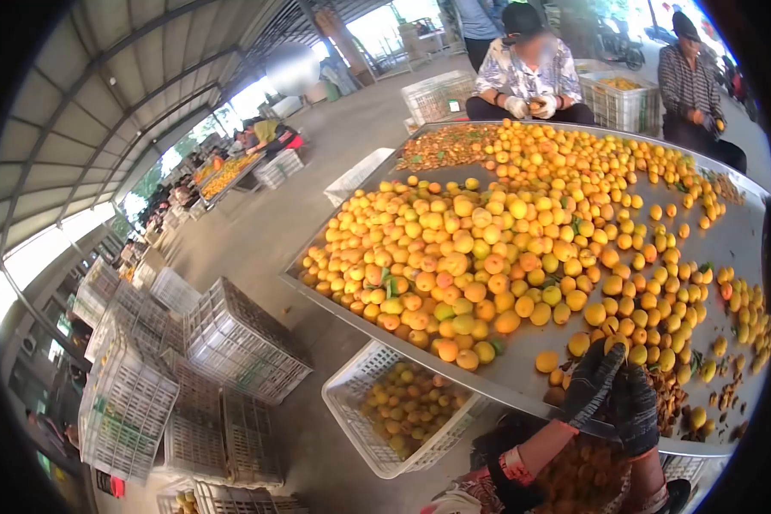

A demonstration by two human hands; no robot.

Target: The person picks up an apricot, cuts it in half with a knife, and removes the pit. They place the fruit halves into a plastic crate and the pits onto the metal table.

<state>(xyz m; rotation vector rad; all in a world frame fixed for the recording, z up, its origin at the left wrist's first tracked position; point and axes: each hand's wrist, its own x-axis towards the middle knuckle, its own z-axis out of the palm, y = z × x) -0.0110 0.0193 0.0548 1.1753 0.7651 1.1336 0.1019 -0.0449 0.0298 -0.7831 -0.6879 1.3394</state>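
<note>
At the near edge of the metal table (522, 374), my left hand (593, 387) and my right hand (635, 411) meet, both in dark gloves. Their fingertips are closed together on a yellow-orange apricot (615, 343), partly covered by the fingers. Loose apricots (651, 310) lie just beyond my fingers, and a big heap of apricots (454, 248) spreads to the left and toward the far side. Brown pits or scraps (672, 398) lie beside my right hand. Below my forearms is a blurred brownish mass of fruit or scraps (582, 475).
A white plastic crate (351, 420) with darker fruit stands under the table's left edge. Stacked crates (128, 403) rise at left. Across the table sits a gloved person (531, 77), another person (694, 94) to the right. People work at a farther table (227, 178).
</note>
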